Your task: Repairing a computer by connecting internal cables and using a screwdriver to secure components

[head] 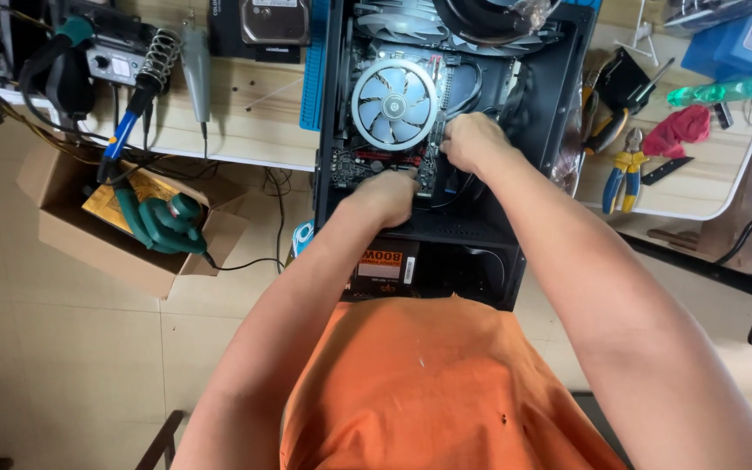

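Both hands reached into the open black computer case [550, 78] on the workbench [245, 122], left hand [386, 197] and right hand [472, 141] curled over the motherboard [367, 165] below the round cooler fan [394, 102], their grip hidden.

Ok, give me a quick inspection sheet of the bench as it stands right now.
Surface: light wooden table, crowded along its length.
Job's things: open black computer case lying on the table; round cooler fan on the motherboard; power supply at the near end.
Clutter: soldering iron in its stand, hard drive, pliers, red cloth, blue box.
Grippers: left hand and right hand both inside the case by the board; what the fingers grip is hidden.
Cables: black leads hang off the table edge.
Surroundings: tiled floor; cardboard box holding a green tool.
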